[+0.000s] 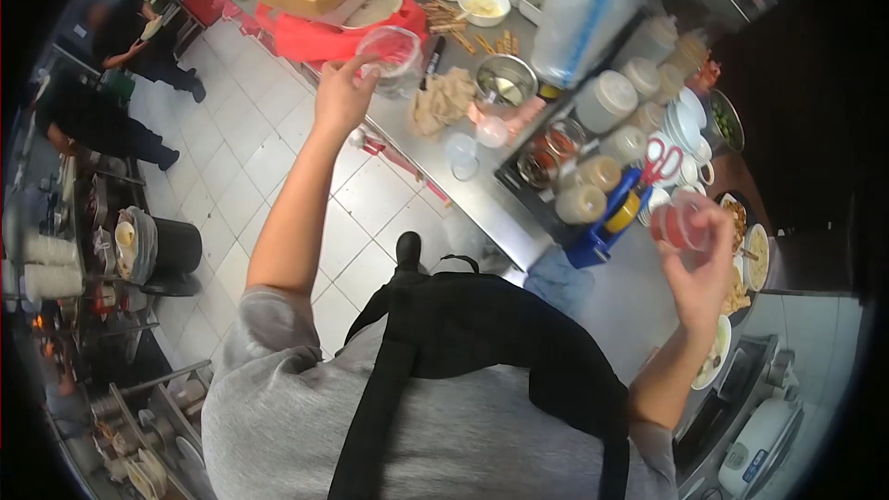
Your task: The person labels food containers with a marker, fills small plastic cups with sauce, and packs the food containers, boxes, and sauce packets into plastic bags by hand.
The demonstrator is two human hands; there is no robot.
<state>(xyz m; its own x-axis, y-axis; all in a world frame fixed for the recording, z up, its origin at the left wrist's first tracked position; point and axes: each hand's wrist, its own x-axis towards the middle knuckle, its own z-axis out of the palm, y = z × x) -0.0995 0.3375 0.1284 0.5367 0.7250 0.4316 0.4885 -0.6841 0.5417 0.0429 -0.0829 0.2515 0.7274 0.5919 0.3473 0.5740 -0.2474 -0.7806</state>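
Observation:
At the upper left of centre, my left hand (347,93) has its fingers at the rim of a clear plastic tub (394,60) beside a red plastic bag (301,35). On the right, my right hand (701,264) grips a small clear cup with red contents (682,224) over the steel counter. Between my hands lie a beige cloth (443,104), a metal bowl (506,81) and small clear cups (461,156). A black marker (432,57) lies near the tub.
A black rack of jars and bottles (607,102) stands mid-counter, with a blue tape dispenser (607,231) and red scissors (661,161) at its near side. White bowls (483,7) sit at the back. Two people (134,37) stand at far left. Food bowls (757,259) line the right.

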